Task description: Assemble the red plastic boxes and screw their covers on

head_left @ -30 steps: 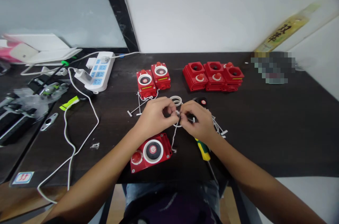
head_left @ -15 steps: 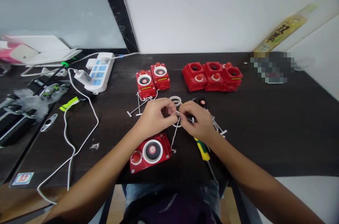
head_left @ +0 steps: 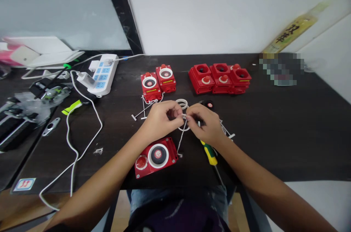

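A thin white cord [head_left: 181, 137] runs from the right end of a red box [head_left: 156, 158] with a white-ringed black disc and a red knob up to my fingers. My left hand [head_left: 166, 118] pinches the cord between thumb and forefinger. My right hand [head_left: 205, 122] pinches it just beside, the fingertips of both hands almost touching. White rings [head_left: 181, 103] lie on the table behind and below the fingertips. Under my right wrist lies a screwdriver with a yellow-green handle [head_left: 210, 154]. Black discs and white T-shaped pieces [head_left: 227, 129] are partly hidden by my right hand.
Two finished-looking red boxes [head_left: 158, 84] with cords stand behind my left hand. Red boxes without white rings [head_left: 221, 79] stand back right. A power strip [head_left: 103, 75], a loose white cable [head_left: 70, 140] and metal parts [head_left: 51, 127] lie left. A yellow bottle [head_left: 292, 33] is far right.
Both hands keep their pinch on the cord, with only a slight shift of the fingers. The red box and everything else on the table stay in place.
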`<state>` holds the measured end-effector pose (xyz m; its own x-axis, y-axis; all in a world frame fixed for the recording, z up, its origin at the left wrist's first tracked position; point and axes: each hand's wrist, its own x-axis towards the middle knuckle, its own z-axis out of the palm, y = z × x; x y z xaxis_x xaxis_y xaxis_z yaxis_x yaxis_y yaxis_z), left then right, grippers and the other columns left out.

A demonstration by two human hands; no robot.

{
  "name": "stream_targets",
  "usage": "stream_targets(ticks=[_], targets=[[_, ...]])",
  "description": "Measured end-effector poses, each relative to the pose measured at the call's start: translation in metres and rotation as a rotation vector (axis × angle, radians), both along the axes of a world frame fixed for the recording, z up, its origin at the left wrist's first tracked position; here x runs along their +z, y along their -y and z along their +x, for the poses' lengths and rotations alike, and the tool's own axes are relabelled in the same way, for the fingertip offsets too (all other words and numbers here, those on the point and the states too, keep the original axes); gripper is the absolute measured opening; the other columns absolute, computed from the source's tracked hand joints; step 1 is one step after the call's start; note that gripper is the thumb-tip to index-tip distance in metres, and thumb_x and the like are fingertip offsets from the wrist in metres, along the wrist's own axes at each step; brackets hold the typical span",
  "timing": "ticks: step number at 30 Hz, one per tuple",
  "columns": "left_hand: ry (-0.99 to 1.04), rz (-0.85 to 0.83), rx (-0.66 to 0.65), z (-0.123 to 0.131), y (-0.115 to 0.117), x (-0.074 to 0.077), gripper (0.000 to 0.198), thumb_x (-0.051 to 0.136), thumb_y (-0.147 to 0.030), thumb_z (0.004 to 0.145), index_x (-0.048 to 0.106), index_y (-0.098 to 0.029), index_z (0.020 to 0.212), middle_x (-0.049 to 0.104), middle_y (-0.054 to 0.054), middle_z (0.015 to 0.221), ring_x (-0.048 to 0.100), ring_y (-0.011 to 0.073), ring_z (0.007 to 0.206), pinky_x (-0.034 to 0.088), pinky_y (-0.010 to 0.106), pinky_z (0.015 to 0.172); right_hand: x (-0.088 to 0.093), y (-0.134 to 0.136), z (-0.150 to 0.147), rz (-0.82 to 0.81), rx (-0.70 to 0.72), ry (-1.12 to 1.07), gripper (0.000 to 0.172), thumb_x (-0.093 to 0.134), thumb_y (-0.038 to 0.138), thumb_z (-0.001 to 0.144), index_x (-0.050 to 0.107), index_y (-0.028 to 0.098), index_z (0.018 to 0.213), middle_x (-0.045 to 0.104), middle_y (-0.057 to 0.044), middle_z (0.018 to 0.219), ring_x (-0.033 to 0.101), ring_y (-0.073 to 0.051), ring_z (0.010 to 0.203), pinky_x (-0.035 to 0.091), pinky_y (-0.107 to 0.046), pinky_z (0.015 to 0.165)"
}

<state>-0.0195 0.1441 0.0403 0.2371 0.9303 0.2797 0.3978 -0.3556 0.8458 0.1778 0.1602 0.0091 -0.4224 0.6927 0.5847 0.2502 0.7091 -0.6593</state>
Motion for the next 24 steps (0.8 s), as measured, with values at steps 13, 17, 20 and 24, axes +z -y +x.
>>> stream_targets(ticks=[13,17,20,24], targets=[[0.058,0.004,0.008,0.0003,-0.0016,0.0009,0.009,0.064,-0.009,0.08,0.064,-0.018,0.077,0.064,-0.003,0.07,0.057,0.0103,0.064,0.044,0.023,0.062,0.0044,0.0015,-0.0006,-0.499,0.068,-0.178,0.006,0.056,0.028,0.102,0.055,0.023,0.098,0.064,0.002,0.08,0.065,-0.011,0.063,0.053,-0.025,0.059],[0.132,-0.025,0.042,-0.0009,-0.0028,-0.0005,0.007,0.063,-0.013,0.085,0.062,-0.018,0.081,0.061,-0.003,0.072,0.056,0.0109,0.066,0.045,0.025,0.064,0.0048,-0.0008,0.0007,-0.537,0.147,-0.17,0.016,0.056,0.025,0.101,0.055,0.022,0.116,0.067,-0.001,0.09,0.066,-0.012,0.071,0.056,-0.026,0.065],[0.233,-0.033,0.091,-0.0015,-0.0042,-0.0023,0.006,0.063,-0.017,0.088,0.06,-0.019,0.082,0.059,-0.002,0.073,0.055,0.0113,0.066,0.046,0.026,0.065,0.003,-0.0032,0.0027,-0.493,0.169,-0.105,0.028,0.058,0.017,0.096,0.054,0.022,0.124,0.067,-0.002,0.093,0.067,-0.014,0.079,0.058,-0.029,0.075],[0.376,-0.027,0.165,-0.0014,-0.0058,-0.0018,0.008,0.063,-0.022,0.092,0.06,-0.02,0.085,0.06,-0.001,0.075,0.056,0.0112,0.067,0.048,0.025,0.064,-0.0028,-0.0074,0.0046,-0.446,0.186,-0.022,0.032,0.056,0.011,0.093,0.06,0.022,0.123,0.068,-0.004,0.097,0.069,-0.016,0.088,0.059,-0.033,0.083]])
